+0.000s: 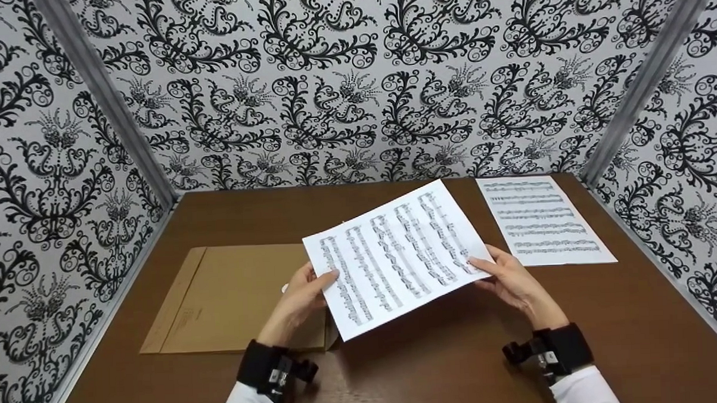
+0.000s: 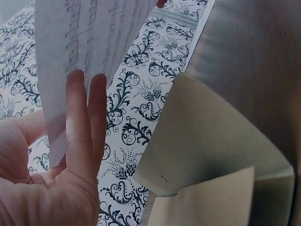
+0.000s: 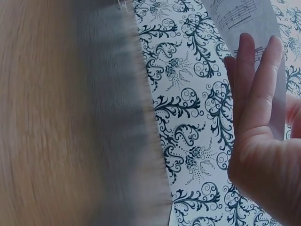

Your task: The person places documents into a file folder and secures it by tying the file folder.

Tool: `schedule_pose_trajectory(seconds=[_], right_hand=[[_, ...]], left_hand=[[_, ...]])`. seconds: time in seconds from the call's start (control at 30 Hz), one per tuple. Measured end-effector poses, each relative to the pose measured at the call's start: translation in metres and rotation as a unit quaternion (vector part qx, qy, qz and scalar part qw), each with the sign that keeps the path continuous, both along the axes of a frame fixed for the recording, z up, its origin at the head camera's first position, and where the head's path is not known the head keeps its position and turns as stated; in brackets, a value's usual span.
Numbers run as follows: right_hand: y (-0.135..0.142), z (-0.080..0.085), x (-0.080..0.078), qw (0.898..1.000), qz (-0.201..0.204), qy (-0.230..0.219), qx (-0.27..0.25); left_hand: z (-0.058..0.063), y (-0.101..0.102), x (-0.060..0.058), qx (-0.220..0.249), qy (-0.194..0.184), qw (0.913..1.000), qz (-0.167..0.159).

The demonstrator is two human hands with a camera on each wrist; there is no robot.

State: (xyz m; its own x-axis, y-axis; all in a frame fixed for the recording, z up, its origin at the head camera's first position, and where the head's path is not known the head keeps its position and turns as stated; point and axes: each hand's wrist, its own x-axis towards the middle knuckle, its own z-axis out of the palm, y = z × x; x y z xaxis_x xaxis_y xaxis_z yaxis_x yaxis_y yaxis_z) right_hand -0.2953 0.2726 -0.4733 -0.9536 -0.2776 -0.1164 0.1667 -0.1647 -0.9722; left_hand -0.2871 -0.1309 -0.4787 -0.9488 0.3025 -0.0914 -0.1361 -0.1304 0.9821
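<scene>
A white sheet of printed music point(image 1: 390, 254) is held up off the table, tilted, its right end higher than its left in the head view. My left hand point(image 1: 302, 293) pinches its left edge, thumb on the printed face and fingers behind. At the opposite edge my right hand point(image 1: 510, 277) grips it the same way. Both wrist views show the fingers point(image 2: 80, 122) spread along the back of the paper. Under and left of the sheet lies a brown paper envelope point(image 1: 236, 295), whose opened flap point(image 2: 221, 132) stands up in the left wrist view.
Another sheet of music point(image 1: 541, 219) lies at the back right of the brown table point(image 1: 435, 360). Patterned black-and-white walls point(image 1: 354, 88) enclose the table at the back and on both sides.
</scene>
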Motion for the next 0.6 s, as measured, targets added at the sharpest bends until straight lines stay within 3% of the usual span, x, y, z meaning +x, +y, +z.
schedule_pose_trajectory(seconds=[0.17,0.33,0.47,0.6], right_hand=[[-0.0044,-0.0002,0.0005,1.0,0.026,0.004,-0.001],[-0.0077,-0.0004,0.0008,0.997,0.079,0.01,0.0],[-0.0089,-0.0016,0.0015,0.993,0.115,0.019,0.01],[-0.0087,-0.0024,0.0023,0.988,0.153,0.024,0.006]], left_hand=[[-0.001,-0.0016,-0.0013,-0.004,0.017,0.9998,0.013],[0.0,-0.0042,-0.0016,-0.057,0.046,0.9962,0.046],[0.0025,-0.0062,-0.0016,-0.089,0.045,0.9923,0.073],[0.0033,-0.0092,-0.0023,-0.097,0.045,0.9915,0.074]])
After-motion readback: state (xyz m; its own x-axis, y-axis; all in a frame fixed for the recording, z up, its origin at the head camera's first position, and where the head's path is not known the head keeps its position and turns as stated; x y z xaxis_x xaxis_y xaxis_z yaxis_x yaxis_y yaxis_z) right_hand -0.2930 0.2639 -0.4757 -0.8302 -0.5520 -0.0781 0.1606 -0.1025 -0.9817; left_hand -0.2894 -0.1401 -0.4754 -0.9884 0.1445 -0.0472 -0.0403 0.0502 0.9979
